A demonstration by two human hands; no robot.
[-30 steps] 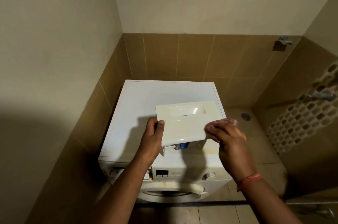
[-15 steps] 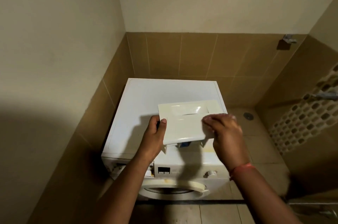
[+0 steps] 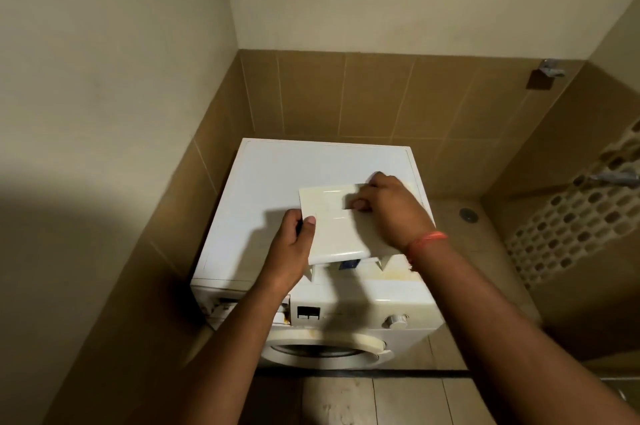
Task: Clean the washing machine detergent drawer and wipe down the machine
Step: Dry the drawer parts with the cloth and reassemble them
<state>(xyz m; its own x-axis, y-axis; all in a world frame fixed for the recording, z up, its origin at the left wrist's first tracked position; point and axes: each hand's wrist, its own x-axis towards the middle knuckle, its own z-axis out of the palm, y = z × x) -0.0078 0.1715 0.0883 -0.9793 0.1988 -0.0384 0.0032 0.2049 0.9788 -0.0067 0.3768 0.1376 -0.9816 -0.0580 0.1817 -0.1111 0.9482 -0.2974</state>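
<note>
Tiled walls hemmed the washing machine [image 3: 277,189] at nine and twelve o'clock; left hand [image 3: 294,244] gripped the detergent drawer [image 3: 332,234], right hand [image 3: 391,209] curled over it, hiding its far corner.

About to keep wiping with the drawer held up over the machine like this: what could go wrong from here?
1. The left hand grips the detergent drawer only at its left edge; the right hand pressing across its front could twist it loose onto the washing machine.
2. The drawer slot stands open, so drips could run inside.
</note>
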